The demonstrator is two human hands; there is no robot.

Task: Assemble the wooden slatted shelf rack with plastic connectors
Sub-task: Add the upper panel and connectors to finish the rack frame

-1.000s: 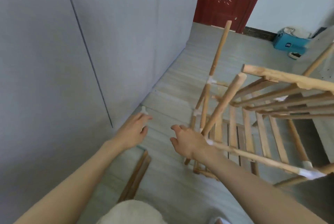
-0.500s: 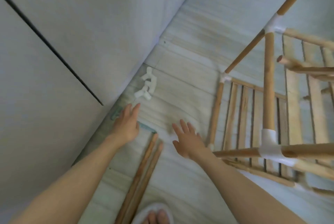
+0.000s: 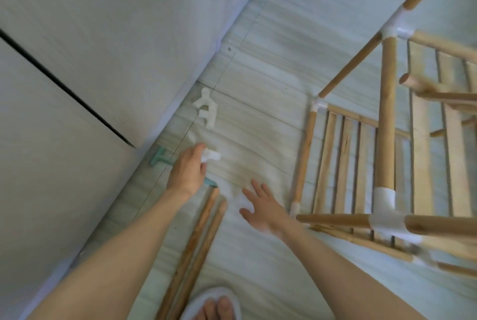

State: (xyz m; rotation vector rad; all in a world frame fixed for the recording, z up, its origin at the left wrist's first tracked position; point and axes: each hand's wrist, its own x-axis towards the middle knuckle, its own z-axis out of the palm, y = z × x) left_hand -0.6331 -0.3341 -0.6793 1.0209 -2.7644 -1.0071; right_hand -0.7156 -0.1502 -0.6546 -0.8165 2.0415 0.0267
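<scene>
Pale plank floor point(image 3: 258, 66) meets a grey wall on the left. Reaching forward and down, the left hand point(image 3: 187, 168) pinches a white plastic connector point(image 3: 211, 155) at its fingertips, just above the floor. Beyond it, more connectors point(image 3: 206, 109) lie by the wall. Beside it, the right hand point(image 3: 260, 207) hovers with fingers spread, holding nothing. Two loose wooden rods point(image 3: 196, 250) lie between the forearms; the part-built rack point(image 3: 387, 139) stands to the right.
</scene>
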